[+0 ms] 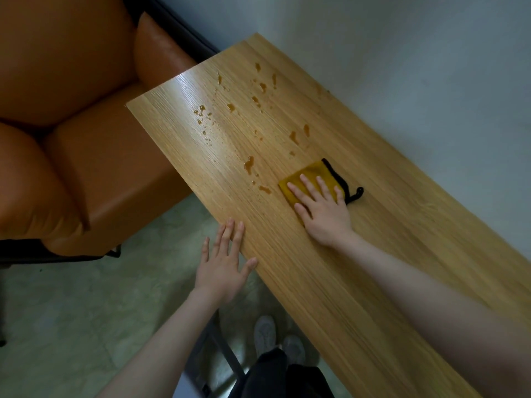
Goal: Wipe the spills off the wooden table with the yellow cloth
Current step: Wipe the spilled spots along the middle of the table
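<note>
An orange leather armchair (71, 133) fills the far left, just beside the short end of the wooden table (373, 254). My left hand (222, 262) reaches out on a straight forearm, palm down, fingers long and slightly fanned; the fingertips and thumb lie at the table's near edge while the palm hangs over the floor, and it holds nothing. Across the middle of the tabletop amber spills (249, 165) lie scattered in drops and small puddles, the nearest one just beside the yellow cloth (313, 172). My right hand (321, 208) lies flat on that cloth, fingers straight and spread, pressing it to the wood with the forearm stretched across the table. The cloth's black trim and loop poke out past my little finger.
</note>
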